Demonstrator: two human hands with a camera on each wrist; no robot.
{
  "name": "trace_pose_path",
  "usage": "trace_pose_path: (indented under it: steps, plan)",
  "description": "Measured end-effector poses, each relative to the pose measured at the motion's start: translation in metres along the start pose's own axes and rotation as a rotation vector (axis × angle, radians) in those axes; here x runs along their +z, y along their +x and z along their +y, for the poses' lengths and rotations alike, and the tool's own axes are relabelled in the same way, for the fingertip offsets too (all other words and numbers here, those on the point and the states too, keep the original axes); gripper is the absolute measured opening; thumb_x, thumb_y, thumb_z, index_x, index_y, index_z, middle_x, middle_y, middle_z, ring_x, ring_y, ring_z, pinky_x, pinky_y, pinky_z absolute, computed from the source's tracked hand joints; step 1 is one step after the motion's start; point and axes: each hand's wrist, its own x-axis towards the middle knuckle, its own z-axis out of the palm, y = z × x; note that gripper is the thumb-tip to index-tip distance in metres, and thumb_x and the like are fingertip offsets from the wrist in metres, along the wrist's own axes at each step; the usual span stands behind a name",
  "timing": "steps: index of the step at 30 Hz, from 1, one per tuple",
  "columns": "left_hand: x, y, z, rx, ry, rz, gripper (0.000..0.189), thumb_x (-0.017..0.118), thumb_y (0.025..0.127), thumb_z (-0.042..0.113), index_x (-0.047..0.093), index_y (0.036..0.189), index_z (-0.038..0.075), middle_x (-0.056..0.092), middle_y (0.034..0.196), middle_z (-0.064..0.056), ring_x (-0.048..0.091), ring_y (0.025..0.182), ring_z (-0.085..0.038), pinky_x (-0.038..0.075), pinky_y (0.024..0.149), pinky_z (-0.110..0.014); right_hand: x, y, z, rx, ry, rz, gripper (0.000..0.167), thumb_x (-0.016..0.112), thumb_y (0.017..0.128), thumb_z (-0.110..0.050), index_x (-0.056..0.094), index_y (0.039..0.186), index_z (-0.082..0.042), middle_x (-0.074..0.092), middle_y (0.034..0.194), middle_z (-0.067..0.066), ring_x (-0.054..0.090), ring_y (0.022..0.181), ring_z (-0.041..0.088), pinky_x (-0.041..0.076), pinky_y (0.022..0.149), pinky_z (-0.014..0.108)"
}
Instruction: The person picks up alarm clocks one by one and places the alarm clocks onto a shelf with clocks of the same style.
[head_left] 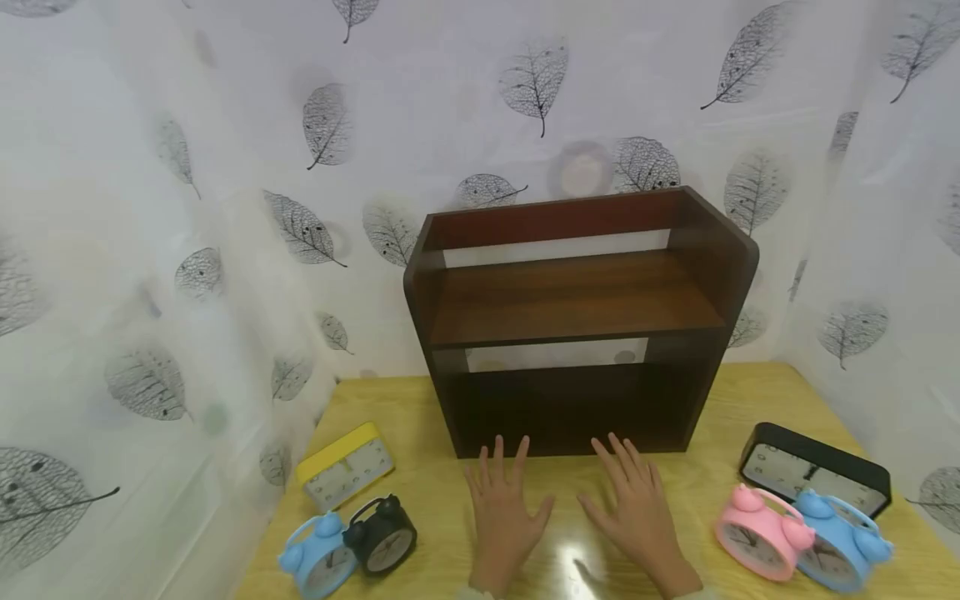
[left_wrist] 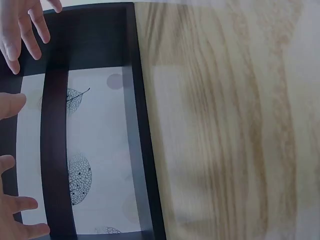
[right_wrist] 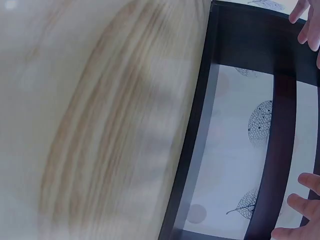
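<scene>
My left hand [head_left: 504, 508] is held with fingers spread, over the wooden table [head_left: 570, 487], just before the lower front edge of a dark brown two-tier shelf [head_left: 577, 292]. Beside it is my right hand [head_left: 633, 508], palm down, fingers straight and apart. Neither hand holds anything. Fingertips of both overlap the shelf's bottom edge in the head view. The left wrist view has the left hand [left_wrist: 17, 215] at lower left; in the right wrist view the right hand [right_wrist: 305, 212] shows at lower right. Both shelf tiers hold nothing.
On the left are a yellow rectangular clock [head_left: 347, 467], a light blue twin-bell alarm clock [head_left: 318, 558] and a black one [head_left: 382, 537]. To the right sit a black rectangular clock [head_left: 817, 471], a pink alarm clock [head_left: 761, 537] and a blue one [head_left: 840, 546]. Leaf-patterned curtain [head_left: 450, 108] surrounds the table.
</scene>
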Motion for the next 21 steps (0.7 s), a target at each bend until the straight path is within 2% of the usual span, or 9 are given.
trace_pose_path:
  steps: [5,8,16,21]
  plan:
    - [0.0,0.007,-0.005,0.028,0.029,0.072,0.089,0.073,0.07,0.051,0.032,0.145,0.025,0.042,0.141,-0.017,0.043,0.127,-0.04,0.034,0.097,-0.067,-0.011,0.007,0.004,-0.012,-0.008,0.008,0.081,0.078,0.067,-0.035,0.046,0.137,-0.012,0.048,0.137,0.021,0.045,0.123,0.044,0.037,0.09,0.069]
    - [-0.003,0.013,-0.009,0.048,0.014,0.11,0.089,0.075,0.07,0.045,0.033,0.145,0.023,0.043,0.14,-0.017,0.044,0.125,-0.039,0.036,0.096,-0.066,-0.021,0.012,0.009,-0.014,-0.02,0.004,0.083,0.079,0.066,-0.033,0.044,0.138,-0.013,0.048,0.138,0.02,0.045,0.124,0.044,0.037,0.091,0.069]
    - [-0.023,0.04,-0.023,0.065,-0.045,0.215,0.08,0.073,0.076,0.04,0.037,0.144,0.019,0.042,0.141,-0.022,0.044,0.127,-0.041,0.035,0.098,-0.066,-0.041,0.021,0.028,0.007,-0.009,0.013,0.085,0.08,0.066,-0.032,0.041,0.141,-0.018,0.046,0.139,0.021,0.04,0.126,0.044,0.033,0.093,0.069]
    - [-0.034,0.059,-0.037,0.043,-0.089,0.297,0.081,0.074,0.077,0.033,0.035,0.144,0.011,0.04,0.141,-0.024,0.042,0.127,-0.041,0.037,0.098,-0.062,-0.054,0.019,0.04,0.02,-0.005,0.026,0.086,0.079,0.067,-0.03,0.04,0.142,-0.021,0.046,0.138,0.02,0.042,0.125,0.044,0.032,0.095,0.068]
